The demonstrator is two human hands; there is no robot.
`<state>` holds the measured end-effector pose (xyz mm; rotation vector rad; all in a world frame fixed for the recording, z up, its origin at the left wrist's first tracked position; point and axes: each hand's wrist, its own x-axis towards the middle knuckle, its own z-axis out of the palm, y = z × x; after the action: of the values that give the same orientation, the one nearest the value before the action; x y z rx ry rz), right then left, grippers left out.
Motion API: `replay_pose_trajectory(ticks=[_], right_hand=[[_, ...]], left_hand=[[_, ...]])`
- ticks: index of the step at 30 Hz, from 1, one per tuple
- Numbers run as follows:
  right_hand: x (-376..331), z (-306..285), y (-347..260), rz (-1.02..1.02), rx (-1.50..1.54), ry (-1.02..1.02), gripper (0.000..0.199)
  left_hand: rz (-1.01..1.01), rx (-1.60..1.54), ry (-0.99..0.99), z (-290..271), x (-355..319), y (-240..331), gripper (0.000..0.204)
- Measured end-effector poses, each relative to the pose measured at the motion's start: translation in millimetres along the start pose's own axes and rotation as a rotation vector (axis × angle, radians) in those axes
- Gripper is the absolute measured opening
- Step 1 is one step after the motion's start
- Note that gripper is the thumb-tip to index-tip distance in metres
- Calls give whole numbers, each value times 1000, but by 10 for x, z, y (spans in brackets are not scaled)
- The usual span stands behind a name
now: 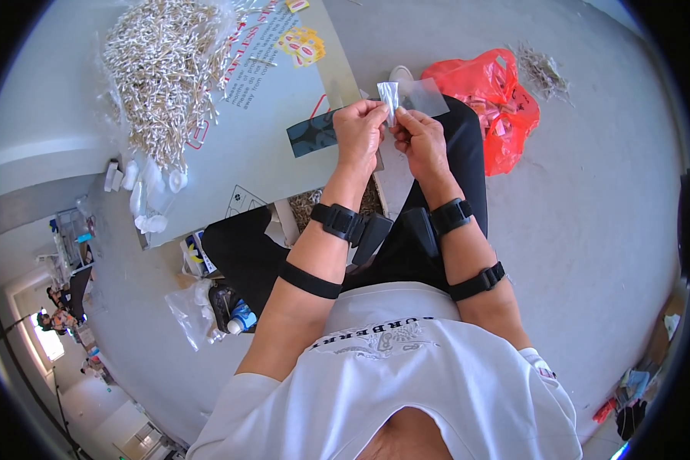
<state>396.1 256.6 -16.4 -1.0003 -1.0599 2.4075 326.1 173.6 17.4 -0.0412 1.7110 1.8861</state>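
Over the near right edge of the table, both my hands meet at a small glossy white strip [388, 93], perhaps plastic film or a little bag. My left hand [358, 132] pinches its left side between thumb and fingers. Closed on its lower right side is my right hand [424, 142]. A clear plastic sheet or bag [428, 97] shows just beyond the right hand; whether it joins the strip I cannot tell. Beside my left hand, a dark translucent film piece [303, 139] overhangs the table edge. What lies between the fingertips is partly hidden.
A heap of cotton swabs [165, 69] covers the far left of the table [261, 169], near yellow labels [300, 47]. White rolls [152, 195] sit at its left edge. Under it stands a box of swabs [305, 207]. A red plastic bag [506, 146] and loose sticks [543, 73] lie on the floor.
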Motion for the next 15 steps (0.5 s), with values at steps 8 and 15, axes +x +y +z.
replay_pose_trajectory(ticks=[8,15], right_hand=[[-221,45,-79,-561,-437,222,22],[-378,206,-191,-480,-503,-93,16]], left_hand=[[361,261,29,-231,-130,52,7],[438,380,-9,-233,-368,97,9]])
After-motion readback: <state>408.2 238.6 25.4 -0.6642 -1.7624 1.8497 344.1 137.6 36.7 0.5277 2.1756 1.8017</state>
